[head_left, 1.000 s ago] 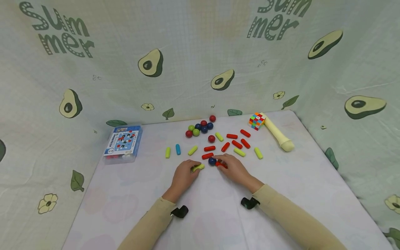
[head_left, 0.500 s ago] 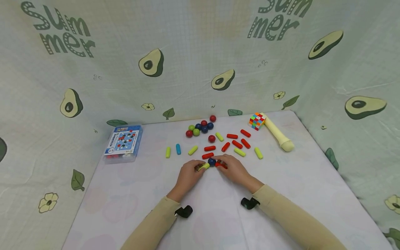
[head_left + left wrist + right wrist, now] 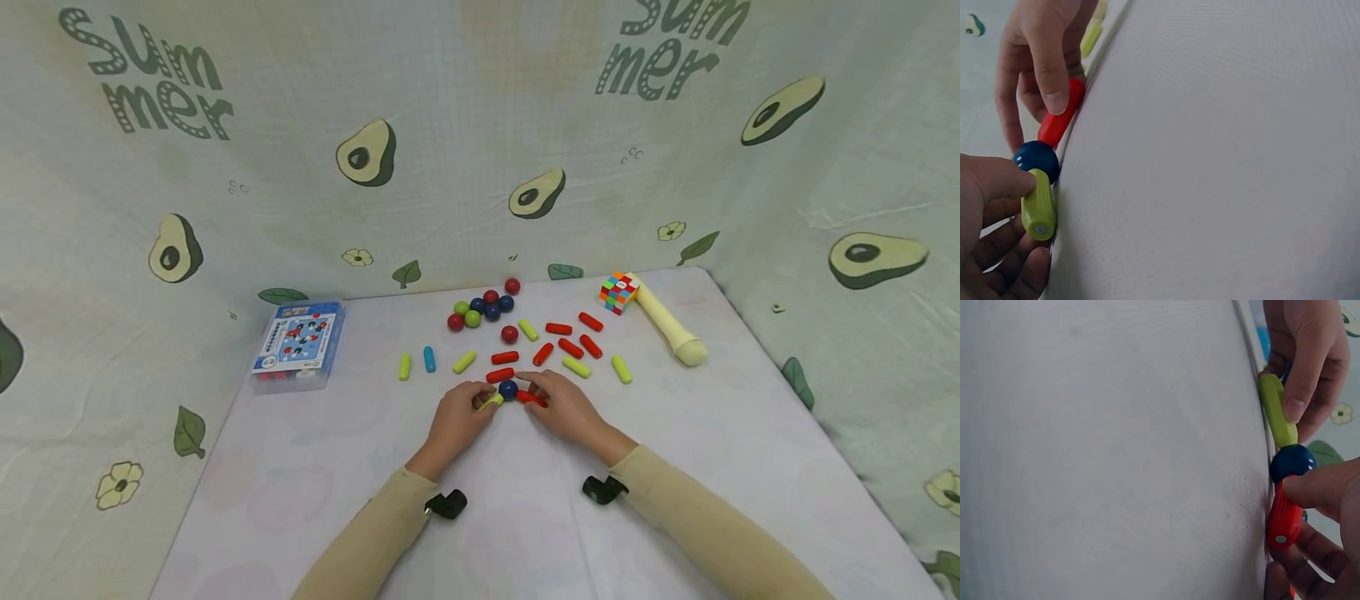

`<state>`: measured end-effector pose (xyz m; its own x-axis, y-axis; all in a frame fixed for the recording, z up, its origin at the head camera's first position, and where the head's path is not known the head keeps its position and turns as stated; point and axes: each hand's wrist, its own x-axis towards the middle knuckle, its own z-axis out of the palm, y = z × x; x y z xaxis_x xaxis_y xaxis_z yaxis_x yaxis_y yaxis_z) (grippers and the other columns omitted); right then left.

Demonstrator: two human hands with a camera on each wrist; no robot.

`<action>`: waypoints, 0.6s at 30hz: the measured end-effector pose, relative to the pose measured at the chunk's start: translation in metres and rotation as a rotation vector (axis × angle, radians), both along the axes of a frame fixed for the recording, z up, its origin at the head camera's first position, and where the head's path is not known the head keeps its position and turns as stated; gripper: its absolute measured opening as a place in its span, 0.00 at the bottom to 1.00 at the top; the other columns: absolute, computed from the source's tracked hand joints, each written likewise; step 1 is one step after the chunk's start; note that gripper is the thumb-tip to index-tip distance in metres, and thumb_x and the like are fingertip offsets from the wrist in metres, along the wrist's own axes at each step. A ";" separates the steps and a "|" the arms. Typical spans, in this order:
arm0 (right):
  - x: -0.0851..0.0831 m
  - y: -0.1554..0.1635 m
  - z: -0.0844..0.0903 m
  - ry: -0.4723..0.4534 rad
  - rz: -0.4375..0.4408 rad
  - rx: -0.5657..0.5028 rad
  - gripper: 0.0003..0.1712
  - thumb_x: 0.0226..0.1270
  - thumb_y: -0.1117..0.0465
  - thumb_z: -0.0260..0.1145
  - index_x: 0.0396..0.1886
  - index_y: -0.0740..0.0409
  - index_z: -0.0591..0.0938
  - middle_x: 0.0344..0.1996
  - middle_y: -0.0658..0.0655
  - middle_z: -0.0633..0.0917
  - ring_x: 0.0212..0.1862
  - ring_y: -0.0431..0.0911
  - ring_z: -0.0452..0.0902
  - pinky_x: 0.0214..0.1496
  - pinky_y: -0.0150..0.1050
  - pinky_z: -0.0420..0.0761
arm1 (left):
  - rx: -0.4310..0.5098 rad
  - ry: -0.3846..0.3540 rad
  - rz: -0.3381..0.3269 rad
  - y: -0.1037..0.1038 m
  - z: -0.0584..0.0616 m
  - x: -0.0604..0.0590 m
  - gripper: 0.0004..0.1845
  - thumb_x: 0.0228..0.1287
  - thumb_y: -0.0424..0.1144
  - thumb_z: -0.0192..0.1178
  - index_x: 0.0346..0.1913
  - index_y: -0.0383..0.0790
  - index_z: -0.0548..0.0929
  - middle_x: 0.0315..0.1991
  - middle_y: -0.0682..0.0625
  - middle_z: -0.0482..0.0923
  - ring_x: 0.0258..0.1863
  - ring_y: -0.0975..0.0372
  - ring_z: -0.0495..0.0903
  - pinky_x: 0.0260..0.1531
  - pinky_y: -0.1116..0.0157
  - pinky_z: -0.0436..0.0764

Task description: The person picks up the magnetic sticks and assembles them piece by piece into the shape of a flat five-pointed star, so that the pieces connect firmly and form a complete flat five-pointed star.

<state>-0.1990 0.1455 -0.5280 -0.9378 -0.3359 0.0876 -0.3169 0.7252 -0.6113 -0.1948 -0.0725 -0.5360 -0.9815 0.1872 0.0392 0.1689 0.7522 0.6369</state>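
Note:
On the white cloth my left hand (image 3: 459, 414) pinches a yellow-green rod (image 3: 491, 402) (image 3: 1039, 203) (image 3: 1277, 416). Its far end touches a dark blue ball (image 3: 508, 389) (image 3: 1035, 159) (image 3: 1292, 462). My right hand (image 3: 561, 406) pinches a red rod (image 3: 528, 397) (image 3: 1060, 117) (image 3: 1284, 515) whose end meets the ball from the other side. Both wrist views show rod, ball and rod in one line between thumbs and fingers.
Beyond the hands lie several red and yellow-green rods (image 3: 570, 347), a blue rod (image 3: 429, 359) and a cluster of red, green and blue balls (image 3: 480, 307). A blue game box (image 3: 298, 343) sits at the left. A colourful cube (image 3: 617, 291) and a cream cylinder (image 3: 667, 327) lie at the back right.
My left hand has carried the yellow-green rod to the right until its end meets the blue ball. The right hand with the red rod has barely moved.

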 end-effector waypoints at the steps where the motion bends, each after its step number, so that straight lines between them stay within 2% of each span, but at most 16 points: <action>1: 0.000 0.000 0.000 -0.003 -0.008 0.000 0.29 0.65 0.61 0.74 0.66 0.46 0.81 0.39 0.46 0.81 0.40 0.41 0.75 0.44 0.38 0.79 | 0.002 -0.001 0.002 0.000 0.000 0.000 0.14 0.66 0.41 0.70 0.52 0.45 0.87 0.38 0.56 0.81 0.36 0.64 0.75 0.39 0.68 0.79; 5: 0.000 0.001 -0.001 0.010 -0.018 -0.009 0.23 0.64 0.61 0.75 0.59 0.50 0.84 0.35 0.46 0.80 0.38 0.42 0.73 0.42 0.38 0.78 | 0.000 0.006 -0.003 0.001 0.000 0.000 0.14 0.65 0.40 0.71 0.52 0.44 0.86 0.37 0.56 0.80 0.35 0.64 0.75 0.37 0.68 0.78; 10: 0.001 0.002 -0.003 0.010 -0.015 -0.019 0.16 0.63 0.60 0.76 0.51 0.52 0.86 0.35 0.46 0.81 0.37 0.41 0.74 0.42 0.37 0.78 | -0.006 -0.007 -0.005 0.002 0.002 -0.001 0.14 0.65 0.40 0.71 0.52 0.44 0.86 0.36 0.57 0.79 0.35 0.63 0.75 0.36 0.68 0.77; 18: 0.000 0.003 -0.005 0.000 -0.009 -0.015 0.17 0.63 0.60 0.76 0.51 0.52 0.86 0.35 0.46 0.80 0.37 0.41 0.74 0.42 0.37 0.78 | 0.016 -0.039 -0.030 0.008 0.002 -0.007 0.20 0.67 0.45 0.69 0.60 0.47 0.84 0.42 0.57 0.81 0.38 0.64 0.75 0.39 0.69 0.78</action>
